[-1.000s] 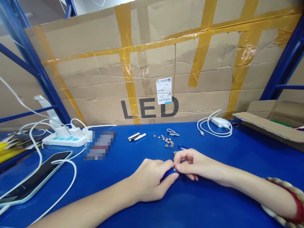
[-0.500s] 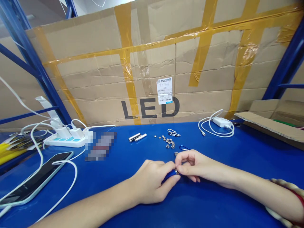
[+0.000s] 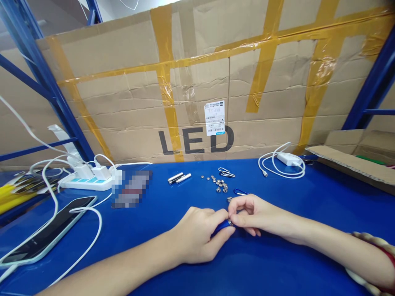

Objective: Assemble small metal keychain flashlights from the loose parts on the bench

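Blue cylinder [image 3: 219, 227]: In your left hand, above the bench [image 3: 277, 267], toward the near edge from the bench's middle; partly covered by your fingers.
Left hand [image 3: 199, 236]: Thumb and index finger clamped on the blue cylinder.
Right hand [image 3: 256, 211]: Thumb and index fingertips pinched together on the metal end [image 3: 231, 223] of the cylinder. You cannot tell from this view whether a separate small part sits between them.
Work stage: Judged to be underway on this one piece; both your hands are engaged at the same end.
Done: The metal end is at the cylinder's mouth. Whether it is seated or fastened cannot be confirmed.
Left: Judged by grip, the end is not yet released.
Loose round metal parts [image 3: 218, 190]: Scattered between your hands and the bench's far edge; none visibly joined to the cylinder.
Metal cylinders [image 3: 184, 178]: Lying side by side near the far edge, left of the round parts.
Clips: A blue carabiner [image 3: 240, 191] lies just beyond your right hand; silver carabiners [image 3: 227, 175] lie nearer the far edge. No attachment to the cylinder is visible.
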`<state>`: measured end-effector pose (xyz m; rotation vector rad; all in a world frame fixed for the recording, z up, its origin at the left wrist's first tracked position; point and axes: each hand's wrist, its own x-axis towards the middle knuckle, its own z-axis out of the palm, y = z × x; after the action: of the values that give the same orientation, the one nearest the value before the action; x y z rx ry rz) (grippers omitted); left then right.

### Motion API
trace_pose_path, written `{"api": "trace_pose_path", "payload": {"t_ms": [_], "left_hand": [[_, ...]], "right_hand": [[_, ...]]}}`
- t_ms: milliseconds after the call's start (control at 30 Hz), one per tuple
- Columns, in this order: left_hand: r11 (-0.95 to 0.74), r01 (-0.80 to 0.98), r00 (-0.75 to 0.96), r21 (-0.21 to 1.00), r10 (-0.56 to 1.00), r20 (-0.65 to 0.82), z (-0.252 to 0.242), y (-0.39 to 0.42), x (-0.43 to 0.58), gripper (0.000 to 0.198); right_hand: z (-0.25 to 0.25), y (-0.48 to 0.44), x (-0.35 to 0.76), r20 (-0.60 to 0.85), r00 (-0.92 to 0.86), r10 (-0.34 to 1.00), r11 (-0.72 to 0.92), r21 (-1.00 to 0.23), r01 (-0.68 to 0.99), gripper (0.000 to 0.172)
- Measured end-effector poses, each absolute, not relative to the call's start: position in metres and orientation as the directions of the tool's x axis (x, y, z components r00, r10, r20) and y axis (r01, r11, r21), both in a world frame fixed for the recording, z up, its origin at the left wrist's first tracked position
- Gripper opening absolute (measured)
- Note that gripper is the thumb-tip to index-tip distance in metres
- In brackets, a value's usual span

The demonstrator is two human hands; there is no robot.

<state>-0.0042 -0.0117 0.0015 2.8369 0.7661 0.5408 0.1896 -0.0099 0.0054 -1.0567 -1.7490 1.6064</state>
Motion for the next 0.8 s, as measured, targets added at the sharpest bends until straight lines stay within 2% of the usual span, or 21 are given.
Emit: {"api": "trace_pose_path", "payload": {"t_ms": [233,800], "left_hand": [[-0.85,0.461,0.802,0.255,0.522,0.29,0.0032,-0.0115,-0.0035,0.017],[-0.864,0.457,0.807,0.21,0.502,0.311,0.0021,-0.0109,-0.003,0.017]], "right_hand": [[0.0044,-0.0097,0.1898,-0.127,-0.548,0.827,-0.033,-0.983,0.179,0.033],[0.0016,-0.0078,0.1901,-0.105,-0.556,0.824,-0.006,-0.984,0.177,0.033]]}}
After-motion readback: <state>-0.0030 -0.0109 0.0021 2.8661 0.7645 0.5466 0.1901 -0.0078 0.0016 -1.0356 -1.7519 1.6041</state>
